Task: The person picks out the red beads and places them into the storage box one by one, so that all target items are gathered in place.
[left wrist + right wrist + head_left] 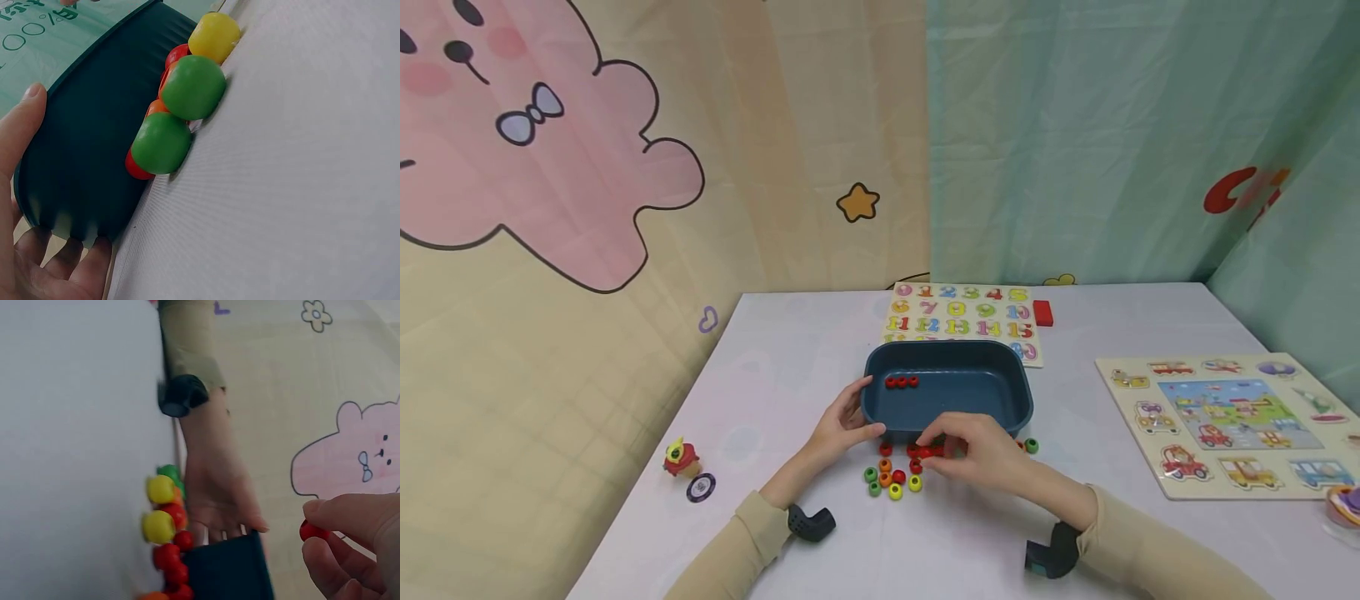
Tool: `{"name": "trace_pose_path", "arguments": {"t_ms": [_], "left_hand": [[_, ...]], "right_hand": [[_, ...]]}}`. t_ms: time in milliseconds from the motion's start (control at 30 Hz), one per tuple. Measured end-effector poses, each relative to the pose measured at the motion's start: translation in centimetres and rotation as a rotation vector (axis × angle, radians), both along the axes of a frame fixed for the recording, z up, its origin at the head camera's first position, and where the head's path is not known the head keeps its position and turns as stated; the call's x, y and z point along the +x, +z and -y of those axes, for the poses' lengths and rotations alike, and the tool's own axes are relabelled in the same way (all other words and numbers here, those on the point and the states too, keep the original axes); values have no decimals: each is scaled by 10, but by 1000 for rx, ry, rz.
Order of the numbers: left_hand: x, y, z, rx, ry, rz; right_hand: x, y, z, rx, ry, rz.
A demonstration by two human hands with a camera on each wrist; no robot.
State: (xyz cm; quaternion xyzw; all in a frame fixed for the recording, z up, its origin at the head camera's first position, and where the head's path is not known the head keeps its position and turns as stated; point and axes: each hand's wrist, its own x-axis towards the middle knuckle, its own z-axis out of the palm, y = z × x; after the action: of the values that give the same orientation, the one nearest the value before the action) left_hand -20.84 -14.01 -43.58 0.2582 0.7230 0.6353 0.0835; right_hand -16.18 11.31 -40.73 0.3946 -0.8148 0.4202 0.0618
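My left hand (841, 427) grips the left end of a dark blue tub (958, 400), thumb at the near rim and fingers round the end wall. Three red beads (902, 382) sit in a row inside it. Over the near side, my right hand (976, 443) pinches a red bead (312, 531) between thumb and fingers, best seen in the right wrist view. Loose round beads lie on the table before the tub: green beads (192, 87), yellow beads (158, 527), orange and red ones. Part of this group is hidden behind my right hand.
A number puzzle board (957, 308) lies behind the tub, with a red block (1042, 313) beside it. On the right is a vehicle puzzle board (1150, 433), near a small cup-like toy (1343, 507). A toy figure (681, 458) and a round disc (701, 487) lie left.
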Motion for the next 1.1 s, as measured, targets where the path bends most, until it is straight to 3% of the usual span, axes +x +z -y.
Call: {"name": "trace_pose_path", "arguments": {"t_ms": [167,467,567,800,967,1100], "left_hand": [[0,-1,1,-4,13,15],[0,-3,1,3,5,30],[0,-3,1,-3,10,31],[0,-2,1,-1,20,43],[0,-2,0,5,7,29],[0,-1,1,1,4,26]], "right_hand": [[-22,31,2,-34,-20,-40],[-49,81,13,-110,-129,98],[-67,78,16,-109,-135,171],[-123,37,13,-80,-147,278],[-142,18,12,-32,-134,330],[-152,8,11,86,-111,340]]}}
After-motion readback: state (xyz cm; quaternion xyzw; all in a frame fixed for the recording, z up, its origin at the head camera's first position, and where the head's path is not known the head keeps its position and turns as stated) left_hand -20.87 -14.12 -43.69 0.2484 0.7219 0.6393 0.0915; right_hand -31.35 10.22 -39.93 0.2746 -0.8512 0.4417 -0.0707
